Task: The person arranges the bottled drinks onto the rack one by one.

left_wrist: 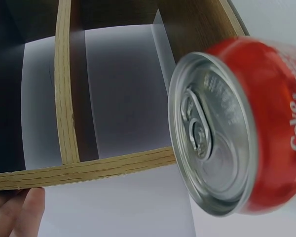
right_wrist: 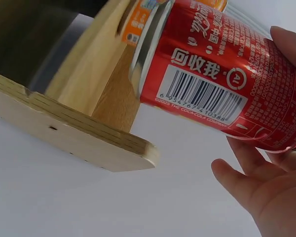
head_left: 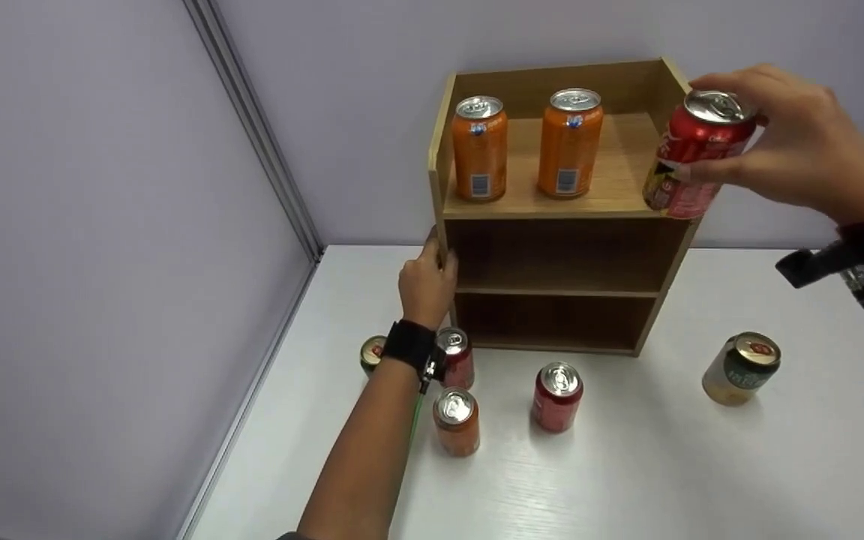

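My right hand grips a red Coke can around its upper side, thumb in front. Slightly tilted, the can overlaps the right front corner of the small wooden shelf's top level. In the right wrist view, the barcode side of this can faces the camera, and the right hand's fingers show beyond it. On the left, my left hand holds the edge of the shelf's side panel; its fingertips appear at the edge in the left wrist view. Two orange cans stand upright on the top level.
On the white table before the shelf stand red cans and an orange can. A green-topped can is partly hidden by the left forearm. Further right stands a green-and-pale can. A grey wall borders the left.
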